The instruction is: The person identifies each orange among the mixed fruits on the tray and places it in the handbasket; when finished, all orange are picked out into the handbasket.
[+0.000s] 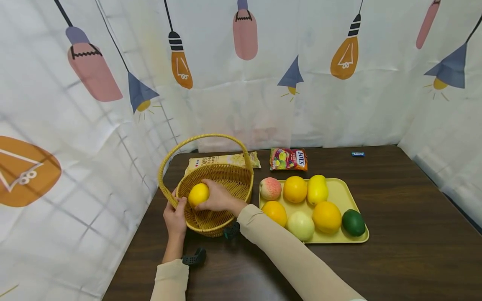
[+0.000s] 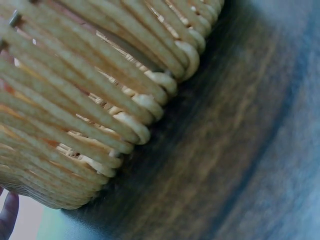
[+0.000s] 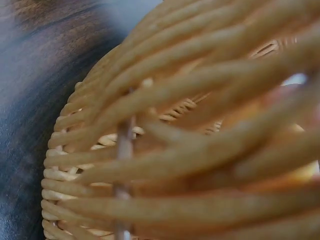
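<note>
A yellow wicker basket (image 1: 214,228) with a tall arched handle stands at the left of the table. My left hand (image 1: 175,216) grips its left rim, near the foot of the handle. Inside the basket, my right hand (image 1: 216,196) holds a lemon (image 1: 198,195) near the left wall. In the left wrist view the basket's woven side (image 2: 85,100) fills the upper left, with fingers (image 2: 8,215) just showing in the corner. Blurred basket weave (image 3: 165,165) covers most of the right wrist view, hiding the right hand and the lemon.
Right of the basket, a yellow tray (image 1: 340,190) carries a peach (image 1: 270,188), several orange fruits, a yellow pear-like fruit (image 1: 317,190), a pale green round fruit (image 1: 300,226) and a dark green fruit (image 1: 353,223). Behind lie a beige packet (image 1: 229,159), a candy bag (image 1: 288,159) and a small blue packet (image 1: 357,154).
</note>
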Demonstrator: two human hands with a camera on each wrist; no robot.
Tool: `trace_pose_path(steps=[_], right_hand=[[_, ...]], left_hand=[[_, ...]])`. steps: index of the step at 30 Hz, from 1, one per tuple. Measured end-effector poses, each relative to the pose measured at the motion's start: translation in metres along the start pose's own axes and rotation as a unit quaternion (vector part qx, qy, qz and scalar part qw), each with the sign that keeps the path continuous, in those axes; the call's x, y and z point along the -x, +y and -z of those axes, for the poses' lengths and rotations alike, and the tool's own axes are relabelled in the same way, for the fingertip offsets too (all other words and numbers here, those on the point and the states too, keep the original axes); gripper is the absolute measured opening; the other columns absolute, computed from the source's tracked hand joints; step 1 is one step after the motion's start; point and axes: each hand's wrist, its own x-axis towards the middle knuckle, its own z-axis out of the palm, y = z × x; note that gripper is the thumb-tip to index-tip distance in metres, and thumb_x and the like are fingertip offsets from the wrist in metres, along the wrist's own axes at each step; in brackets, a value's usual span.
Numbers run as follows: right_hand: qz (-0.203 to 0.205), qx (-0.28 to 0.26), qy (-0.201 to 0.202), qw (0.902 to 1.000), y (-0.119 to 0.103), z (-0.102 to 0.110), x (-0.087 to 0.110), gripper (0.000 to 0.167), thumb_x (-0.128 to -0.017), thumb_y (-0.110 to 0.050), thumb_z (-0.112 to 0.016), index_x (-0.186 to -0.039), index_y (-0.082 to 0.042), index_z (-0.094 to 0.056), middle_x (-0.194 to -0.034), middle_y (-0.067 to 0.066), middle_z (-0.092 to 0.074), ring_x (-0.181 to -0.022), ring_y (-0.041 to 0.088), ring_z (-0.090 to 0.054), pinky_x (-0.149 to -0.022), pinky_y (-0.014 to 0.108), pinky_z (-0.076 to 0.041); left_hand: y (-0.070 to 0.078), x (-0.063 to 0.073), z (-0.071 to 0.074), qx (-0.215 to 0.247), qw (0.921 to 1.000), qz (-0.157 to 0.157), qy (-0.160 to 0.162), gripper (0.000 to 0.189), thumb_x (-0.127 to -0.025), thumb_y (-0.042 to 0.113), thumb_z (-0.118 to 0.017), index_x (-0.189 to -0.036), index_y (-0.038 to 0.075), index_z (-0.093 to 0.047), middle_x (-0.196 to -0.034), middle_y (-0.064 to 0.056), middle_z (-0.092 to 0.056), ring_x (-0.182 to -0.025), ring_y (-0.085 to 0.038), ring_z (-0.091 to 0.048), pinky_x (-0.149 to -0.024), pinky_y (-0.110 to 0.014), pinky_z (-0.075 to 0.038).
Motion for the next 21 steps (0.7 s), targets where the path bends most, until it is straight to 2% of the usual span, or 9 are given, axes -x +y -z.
trace_pose_path(steps=[3,6,7,8,12,15,21], right_hand=[[-0.003,0.018,-0.011,0.9998,-0.0001,-0.0008,-0.0002,0.094,-0.073,-0.038,-0.085,-0.149,-0.012,-0.037,-0.138,0.004,-0.053,-0.111,0.017,-0.055,-0.088,0.03,-0.047],[-0.003,0.029,-0.02,0.9994,-0.0007,-0.0012,-0.0003,0.093,-0.073,-0.038,-0.085,-0.149,-0.012,-0.037,-0.138,0.006,-0.051,-0.113,0.018,-0.054,-0.09,0.03,-0.046],[-0.004,0.032,-0.021,0.9993,-0.0007,-0.0014,-0.0002,0.093,-0.074,-0.038,-0.085,-0.149,-0.012,-0.037,-0.139,0.006,-0.051,-0.113,0.019,-0.054,-0.09,0.03,-0.046],[-0.006,0.033,-0.023,0.9992,-0.0008,-0.0013,-0.0001,0.093,-0.073,-0.038,-0.085,-0.149,-0.013,-0.037,-0.139,0.007,-0.05,-0.114,0.019,-0.053,-0.09,0.031,-0.046],[-0.012,0.034,-0.028,0.999,0.0,-0.001,-0.0005,0.093,-0.073,-0.039,-0.085,-0.149,-0.016,-0.038,-0.139,0.008,-0.047,-0.115,0.021,-0.051,-0.091,0.032,-0.045],[-0.006,0.028,-0.036,0.999,0.0012,-0.0011,-0.0023,0.093,-0.073,-0.036,-0.086,-0.149,-0.015,-0.037,-0.141,0.007,-0.047,-0.118,0.02,-0.051,-0.094,0.032,-0.044],[0.008,0.008,-0.057,0.9983,0.0032,-0.0009,-0.004,0.093,-0.075,-0.032,-0.086,-0.151,-0.014,-0.034,-0.142,0.005,-0.049,-0.118,0.018,-0.052,-0.095,0.031,-0.044]], left_hand=[[0.0009,-0.0011,0.0002,0.006,1.0,0.002,-0.005,0.032,-0.097,0.014,-0.057,-0.124,-0.003,-0.06,-0.093,-0.008,-0.056,-0.074,-0.013,-0.046,-0.06,-0.018,-0.038],[0.0013,-0.0002,-0.0004,0.003,1.0,0.006,-0.003,0.034,-0.097,0.013,-0.057,-0.129,-0.001,-0.059,-0.099,-0.01,-0.057,-0.084,-0.014,-0.05,-0.065,-0.016,-0.041],[-0.0037,-0.0016,-0.0007,0.003,1.0,0.006,0.001,0.035,-0.097,0.013,-0.057,-0.131,0.001,-0.059,-0.099,-0.008,-0.057,-0.087,-0.015,-0.051,-0.067,-0.015,-0.041],[-0.0035,-0.0012,-0.0011,0.002,1.0,0.006,0.002,0.036,-0.098,0.013,-0.056,-0.133,0.002,-0.058,-0.1,-0.012,-0.057,-0.091,-0.017,-0.051,-0.068,-0.015,-0.041],[-0.0026,-0.0019,-0.0015,0.003,1.0,0.006,-0.003,0.036,-0.098,0.013,-0.056,-0.132,0.0,-0.058,-0.126,-0.018,-0.057,-0.107,-0.021,-0.051,-0.075,-0.013,-0.041],[-0.0009,-0.0019,-0.0016,0.003,1.0,0.006,-0.005,0.036,-0.097,0.013,-0.056,-0.13,-0.001,-0.058,-0.133,-0.016,-0.056,-0.109,-0.021,-0.05,-0.077,-0.013,-0.04],[0.0006,0.0005,-0.0015,0.003,0.9999,0.013,0.001,0.04,-0.098,0.014,-0.056,-0.136,0.004,-0.057,-0.128,-0.018,-0.057,-0.104,-0.012,-0.051,-0.078,-0.012,-0.041]])
